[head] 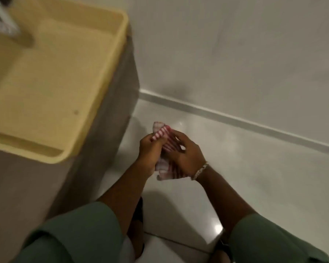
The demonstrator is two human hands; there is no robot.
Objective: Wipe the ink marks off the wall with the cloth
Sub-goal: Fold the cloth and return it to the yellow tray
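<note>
A red-and-white striped cloth (160, 132) is bunched between both my hands, low over the floor in the middle of the view. My left hand (149, 150) grips its upper end and my right hand (186, 154), with a bracelet at the wrist, wraps around its lower part. The white wall (235, 54) rises beyond the hands at the top right. The picture is blurred and I can make out no ink marks on the wall, only faint grey smudges.
A yellow tray-like top (55, 82) sits on a grey cabinet (106, 120) at the left, close to my left arm. A white skirting strip (226, 116) runs along the wall's foot. Glossy white floor tiles (254, 177) spread to the right. My feet show below.
</note>
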